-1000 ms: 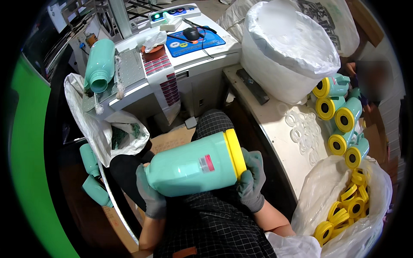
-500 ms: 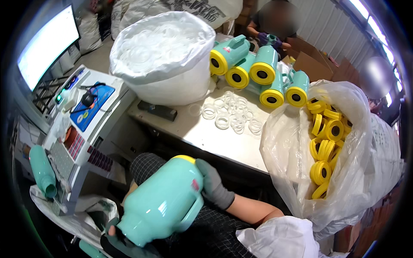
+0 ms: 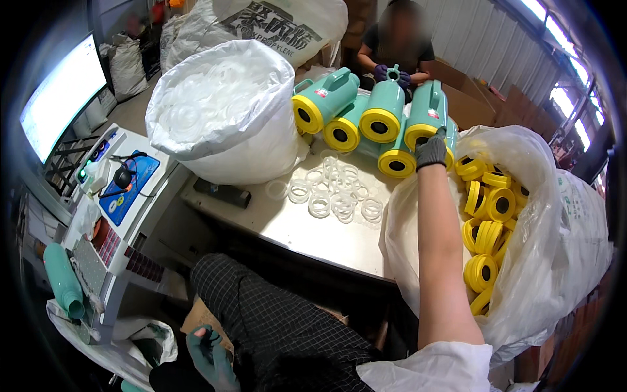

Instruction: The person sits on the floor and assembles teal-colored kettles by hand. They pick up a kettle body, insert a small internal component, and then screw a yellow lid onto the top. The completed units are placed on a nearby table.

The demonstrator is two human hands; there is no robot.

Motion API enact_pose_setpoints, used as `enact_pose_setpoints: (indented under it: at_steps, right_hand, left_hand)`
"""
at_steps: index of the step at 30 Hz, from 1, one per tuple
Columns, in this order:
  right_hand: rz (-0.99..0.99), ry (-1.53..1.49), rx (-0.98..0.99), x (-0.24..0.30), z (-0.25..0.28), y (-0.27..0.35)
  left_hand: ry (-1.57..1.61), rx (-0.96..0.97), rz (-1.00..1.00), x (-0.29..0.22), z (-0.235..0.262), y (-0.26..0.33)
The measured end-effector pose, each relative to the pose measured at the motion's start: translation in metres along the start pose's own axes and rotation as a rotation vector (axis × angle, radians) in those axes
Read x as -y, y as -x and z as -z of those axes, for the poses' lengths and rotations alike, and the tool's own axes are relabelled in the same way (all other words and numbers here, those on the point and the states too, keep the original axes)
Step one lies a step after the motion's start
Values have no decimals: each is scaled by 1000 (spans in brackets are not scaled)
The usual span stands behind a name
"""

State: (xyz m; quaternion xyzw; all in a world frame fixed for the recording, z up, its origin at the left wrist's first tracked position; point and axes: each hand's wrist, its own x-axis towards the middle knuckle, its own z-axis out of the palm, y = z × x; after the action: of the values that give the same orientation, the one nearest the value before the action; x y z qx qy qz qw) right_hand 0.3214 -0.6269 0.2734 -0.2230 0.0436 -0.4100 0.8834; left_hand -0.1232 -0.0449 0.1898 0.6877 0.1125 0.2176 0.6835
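Observation:
My right arm reaches out to the pile on the table. Its grey-gloved right hand is closed at the yellow base of a green jug, which lies on its side on top with its handle up. Other green jugs with yellow bases, such as one green jug beside it, lie stacked, bases toward me. By my lap at the lower left, my gloved left hand is empty, fingers loosely bent and apart, one fingertip bare.
Loose clear rings lie on the white table. A white sack of rings stands left, a clear bag of yellow caps right. A green bottle lies by the side desk. Another person sits across.
The green jug has gone from my lap to the top of the pile, with my right hand at its base. My left hand has let go of it and stays low at the left.

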Motion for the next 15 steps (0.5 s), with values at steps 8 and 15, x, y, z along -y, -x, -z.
enact_pose_setpoints:
  at_steps: [8, 15]
  right_hand:
    - [350, 1095, 607, -8, 71, 133]
    - [-149, 1177, 1178, -59, 75, 478]
  left_hand:
    - [-573, -142, -231, -5, 38, 48]
    - [-545, -812, -116, 11, 133, 75]
